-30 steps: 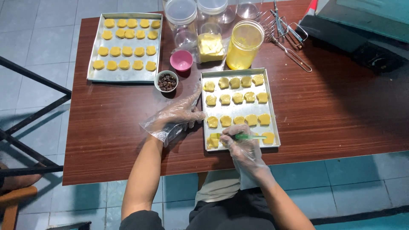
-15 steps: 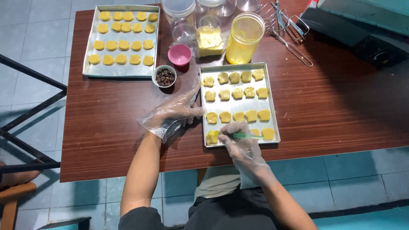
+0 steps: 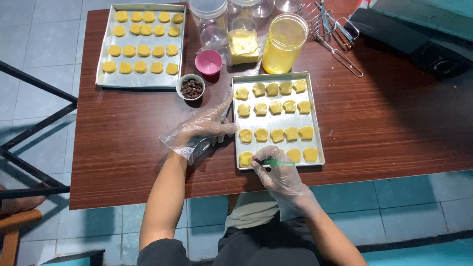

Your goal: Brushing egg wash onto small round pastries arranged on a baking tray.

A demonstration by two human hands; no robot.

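Note:
My right hand point(image 3: 278, 172), in a clear plastic glove, grips a small green-handled brush point(image 3: 280, 162) over the near row of yellow cookies point(image 3: 294, 154) on a metal baking tray point(image 3: 319, 129). My left hand point(image 3: 204, 129), also gloved, rests flat on the brown wooden table point(image 3: 128, 143) with fingers spread, touching the tray's left edge. Several rows of glazed yellow cookies fill the tray.
A second tray point(image 3: 101, 74) of yellow cookies lies at the back left. Behind the near tray stand a small bowl of raisins point(image 3: 190, 87), a pink cup point(image 3: 208, 61), a yellow jar point(image 3: 284, 43), clear jars point(image 3: 209, 17), a butter block point(image 3: 243, 45) and mixer beaters point(image 3: 335, 34).
The view has shifted slightly. My right hand with the brush has moved a little left along the near row of cookies; my left hand stays by the tray edge.

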